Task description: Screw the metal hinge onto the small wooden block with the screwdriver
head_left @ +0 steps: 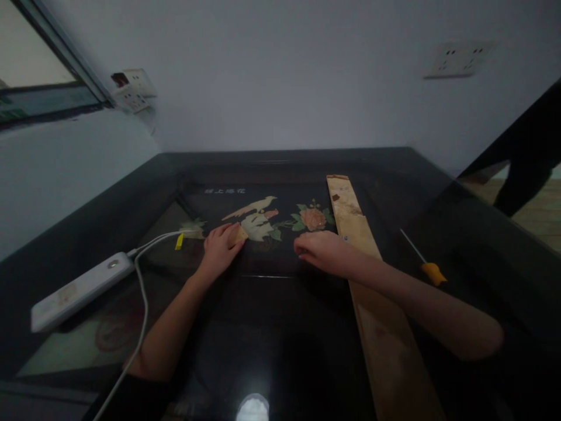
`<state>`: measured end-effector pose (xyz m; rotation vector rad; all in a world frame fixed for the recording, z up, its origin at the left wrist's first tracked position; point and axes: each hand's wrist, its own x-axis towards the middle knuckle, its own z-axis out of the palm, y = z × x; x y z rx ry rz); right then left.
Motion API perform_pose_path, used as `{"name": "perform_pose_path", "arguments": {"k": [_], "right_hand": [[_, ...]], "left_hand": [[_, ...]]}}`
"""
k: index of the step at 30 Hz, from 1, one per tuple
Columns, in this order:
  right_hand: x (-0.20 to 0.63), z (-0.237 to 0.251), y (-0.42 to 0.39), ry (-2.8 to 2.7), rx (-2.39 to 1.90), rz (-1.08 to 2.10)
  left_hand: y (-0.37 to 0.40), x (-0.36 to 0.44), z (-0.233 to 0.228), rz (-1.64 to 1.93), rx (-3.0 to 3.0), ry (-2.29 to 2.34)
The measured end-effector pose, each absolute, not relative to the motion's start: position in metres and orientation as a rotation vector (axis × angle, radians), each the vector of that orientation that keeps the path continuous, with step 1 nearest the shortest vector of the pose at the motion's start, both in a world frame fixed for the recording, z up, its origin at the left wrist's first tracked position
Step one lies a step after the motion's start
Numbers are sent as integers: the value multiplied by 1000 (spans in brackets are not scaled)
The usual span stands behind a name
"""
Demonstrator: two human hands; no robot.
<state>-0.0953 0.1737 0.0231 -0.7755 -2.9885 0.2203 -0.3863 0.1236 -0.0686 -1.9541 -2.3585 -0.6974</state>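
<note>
While the left hand (219, 248) has its grip closed on a small tan wooden piece (239, 235), pressing it against the dark inlay panel (263, 245) just left of the white bird-and-leaf bit, the right hand (322, 250) lies flat on the panel with fingers loosely curled, grip holding nothing as far as I can tell. Looks like most of the picture is in already: bird, leaves, pink flower (312, 218). Room-wise, a long wooden strip (372, 280) runs right under the right wrist, a yellow-handled awl (427, 264) sits beyond it, and a power strip (79, 289) with cord is well left of the left grip
</note>
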Motion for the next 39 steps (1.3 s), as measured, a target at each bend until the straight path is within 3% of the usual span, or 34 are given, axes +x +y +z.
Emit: {"name": "perform_pose_path", "arguments": {"k": [6,16,21,28,33,39], "right_hand": [[-170,12,164,-3021,-496,-74],[-214,-11,157,-2962,-520,60],[-170,10,164,-2774,-620,326],[-30,7,165,-2351,-933,805],[43,-11,146,-2065,-1173,764],[60,-20,140,-1967,-1259,739]], "left_hand": [[122,-386,-65,-761,-1959,-2315],[121,-388,-50,-944,-1945,-2215],[119,-385,-52,-1083,-2014,-2077],[112,-368,-48,-1062,-2104,-2144],[107,-351,-48,-790,-2168,-2148],[103,-346,-51,-575,-2104,-2177]]}}
